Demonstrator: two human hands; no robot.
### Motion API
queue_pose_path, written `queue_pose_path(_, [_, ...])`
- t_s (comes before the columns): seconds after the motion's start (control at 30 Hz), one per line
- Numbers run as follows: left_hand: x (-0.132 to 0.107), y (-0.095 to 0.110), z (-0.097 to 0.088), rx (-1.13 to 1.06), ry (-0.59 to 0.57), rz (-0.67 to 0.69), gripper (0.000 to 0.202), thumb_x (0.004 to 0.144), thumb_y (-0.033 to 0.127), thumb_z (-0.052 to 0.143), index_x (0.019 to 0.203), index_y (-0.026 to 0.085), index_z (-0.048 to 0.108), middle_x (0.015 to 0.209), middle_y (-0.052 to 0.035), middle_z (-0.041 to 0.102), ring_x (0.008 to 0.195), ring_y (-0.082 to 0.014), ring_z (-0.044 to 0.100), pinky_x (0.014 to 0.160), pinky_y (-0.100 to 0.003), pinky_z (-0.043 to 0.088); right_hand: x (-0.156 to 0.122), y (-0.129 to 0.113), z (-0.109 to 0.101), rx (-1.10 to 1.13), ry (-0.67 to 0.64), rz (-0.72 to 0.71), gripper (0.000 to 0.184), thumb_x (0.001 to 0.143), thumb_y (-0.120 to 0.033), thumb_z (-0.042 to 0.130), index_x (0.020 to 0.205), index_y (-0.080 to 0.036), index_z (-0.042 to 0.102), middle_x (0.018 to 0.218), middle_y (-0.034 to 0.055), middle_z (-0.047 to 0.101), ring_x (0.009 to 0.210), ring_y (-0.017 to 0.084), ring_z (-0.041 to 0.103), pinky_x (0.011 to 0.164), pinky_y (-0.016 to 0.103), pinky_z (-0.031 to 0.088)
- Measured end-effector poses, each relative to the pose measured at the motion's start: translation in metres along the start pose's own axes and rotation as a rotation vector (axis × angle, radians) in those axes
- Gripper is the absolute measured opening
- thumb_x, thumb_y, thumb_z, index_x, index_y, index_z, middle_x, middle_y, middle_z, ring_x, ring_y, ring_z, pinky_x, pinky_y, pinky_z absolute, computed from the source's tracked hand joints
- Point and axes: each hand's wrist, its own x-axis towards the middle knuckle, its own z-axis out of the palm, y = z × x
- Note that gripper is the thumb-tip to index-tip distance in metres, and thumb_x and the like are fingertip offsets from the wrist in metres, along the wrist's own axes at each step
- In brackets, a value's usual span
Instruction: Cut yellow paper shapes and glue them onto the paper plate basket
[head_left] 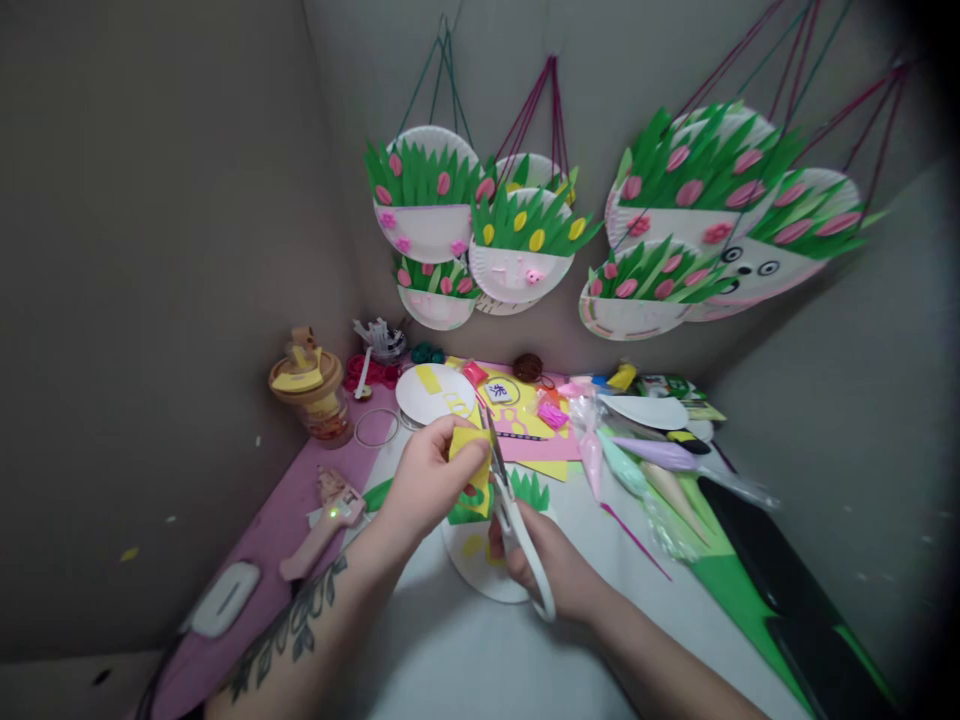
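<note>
My left hand (435,470) pinches a piece of yellow paper (474,462) between thumb and fingers. White-handled scissors (517,530) are gripped in my right hand (551,555), their blades pointing up and away along the paper's right edge. Whether the blades are cutting into the paper I cannot tell. Below both hands lies a white paper plate (480,580) with green paper grass along its top and small yellow pieces on it. My hands and the yellow paper cover part of that plate.
A pink glue gun (324,530) with a green light lies at the left, near a lidded cup (311,395). Piping bags (634,465) and black phone-like slabs (757,550) are at the right. Decorated paper-plate baskets (521,265) hang on the wall by strings.
</note>
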Motion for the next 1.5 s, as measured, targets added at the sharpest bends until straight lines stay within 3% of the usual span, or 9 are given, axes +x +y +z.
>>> queue_pose_path(0.33, [0.000,-0.004,0.000,0.052,0.006,0.014,0.021,0.078,0.035,0.058,0.069,0.017,0.050,0.056,0.0032,0.055,0.047,-0.0081,0.048,0.043,-0.018,0.038,0.000,0.007,0.000,-0.003,0.009,-0.036,0.025,0.072,-0.041,0.059,0.078,-0.020,0.045,0.071,0.0009,0.056,0.066,0.016,0.050,0.057,0.026,0.041])
queue_pose_path(0.57, [0.000,-0.003,0.000,0.059,0.011,0.013,0.020,0.078,0.034,0.057,0.069,0.018,0.050,0.057,0.0033,0.055,0.047,-0.0080,0.047,0.043,-0.018,0.037,0.001,0.006,0.000,0.029,0.010,0.008,0.026,0.070,-0.038,0.063,0.076,-0.021,0.045,0.067,-0.0007,0.054,0.063,0.015,0.048,0.053,0.024,0.039])
queue_pose_path(0.8, [0.000,-0.001,0.000,0.057,0.004,0.013,0.020,0.078,0.034,0.057,0.069,0.018,0.049,0.058,0.0027,0.056,0.047,-0.0084,0.048,0.044,-0.018,0.038,0.001,0.005,0.001,0.050,0.008,0.023,0.031,0.071,-0.045,0.062,0.075,-0.021,0.043,0.068,-0.0006,0.052,0.061,0.014,0.046,0.054,0.025,0.039])
queue_pose_path(1.1, [-0.001,0.000,0.000,0.102,0.004,0.030,0.021,0.078,0.036,0.057,0.070,0.018,0.049,0.057,0.0046,0.050,0.047,-0.0075,0.044,0.042,-0.018,0.033,0.001,0.010,0.000,-0.033,0.002,-0.086,0.040,0.077,-0.059,0.053,0.079,-0.020,0.046,0.072,0.0028,0.057,0.067,0.017,0.052,0.059,0.028,0.043])
queue_pose_path(1.5, [0.000,0.000,0.000,0.109,-0.007,0.023,0.021,0.079,0.036,0.056,0.070,0.019,0.048,0.058,0.0040,0.051,0.049,-0.0085,0.044,0.042,-0.018,0.036,0.001,0.008,0.000,-0.019,0.007,-0.071,0.033,0.075,-0.050,0.056,0.076,-0.020,0.043,0.071,0.0017,0.054,0.066,0.017,0.050,0.058,0.028,0.041])
